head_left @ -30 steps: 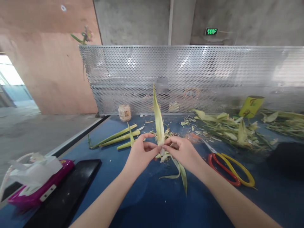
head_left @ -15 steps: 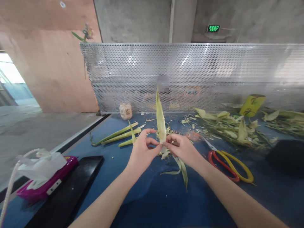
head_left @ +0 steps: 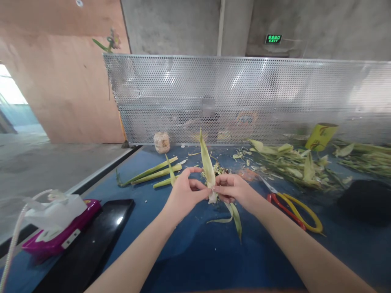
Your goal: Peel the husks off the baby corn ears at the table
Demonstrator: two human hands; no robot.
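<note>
Both my hands meet over the blue table (head_left: 198, 256) and pinch the base of a pale green leaf stalk (head_left: 207, 165) that stands upright between them. My left hand (head_left: 185, 192) grips it with thumb and forefinger, the other fingers curled. My right hand (head_left: 235, 191) pinches the same base from the right. Thin peeled green strips (head_left: 233, 213) hang down from the stalk onto the table below my right hand.
Three green stalks (head_left: 152, 174) lie behind my left hand. Red and yellow scissors (head_left: 293, 211) rest to the right, a heap of leaves (head_left: 293, 165) and a yellow cup (head_left: 321, 136) beyond. A perforated metal screen (head_left: 244, 97) backs the table. A pink box (head_left: 61, 232) and black tray (head_left: 91, 240) sit at left.
The upright stalk has come down a little and its tip now sits lower. My hands stay pinched on its base, shifted slightly.
</note>
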